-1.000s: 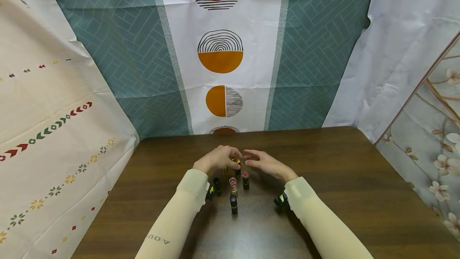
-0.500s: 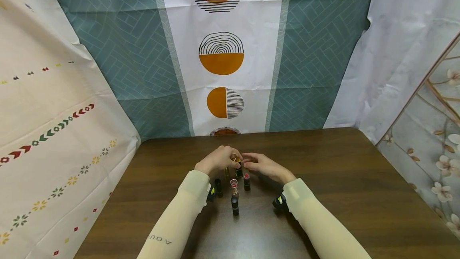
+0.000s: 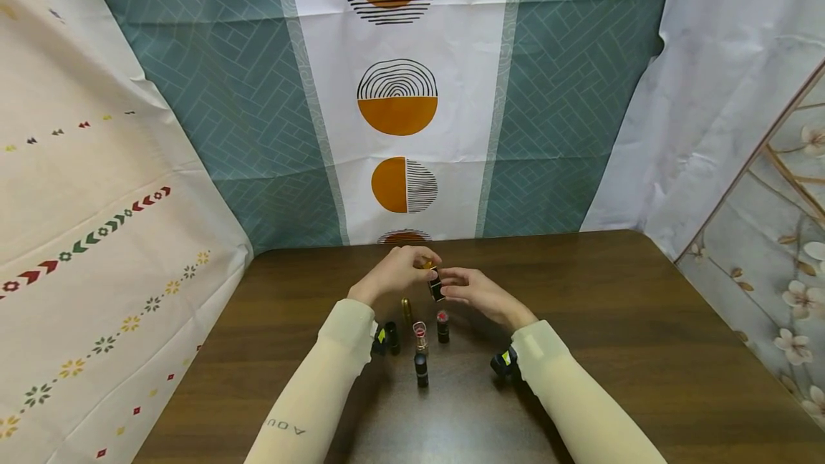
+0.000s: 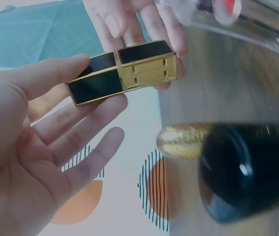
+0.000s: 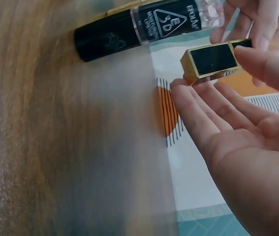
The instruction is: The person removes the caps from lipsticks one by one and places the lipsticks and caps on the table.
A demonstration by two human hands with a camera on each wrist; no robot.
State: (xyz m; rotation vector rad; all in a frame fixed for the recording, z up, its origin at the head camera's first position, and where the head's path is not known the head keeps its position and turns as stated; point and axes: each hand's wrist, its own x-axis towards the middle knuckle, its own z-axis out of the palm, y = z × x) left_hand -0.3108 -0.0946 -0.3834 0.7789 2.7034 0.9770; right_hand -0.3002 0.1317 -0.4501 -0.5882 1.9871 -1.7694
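My left hand (image 3: 396,274) pinches a black-and-gold square lipstick tube (image 4: 125,73) by one end, between thumb and fingers. The tube hangs tilted over the far part of the table in the head view. My right hand (image 3: 483,296) is at the tube's other end. In the right wrist view its fingers lie nearly straight under the tube, and its thumb overlaps the side. The left wrist view shows the right fingers behind the tube, the thumb just above its edge. Upright nearby stand a gold tube (image 3: 407,310) and a red-topped lipstick (image 3: 442,326).
On the brown wooden table (image 3: 580,335) several more lipsticks stand upright close to my left wrist: a black tube (image 3: 392,339), a clear-capped one (image 3: 420,336) and a dark one (image 3: 421,369) nearest me. A patterned cloth (image 3: 425,113) hangs behind the table.
My left hand has raised the black-and-gold tube off the table and tilted it, its lower end toward my right hand. The right hand stays close beside it, slightly higher than before.
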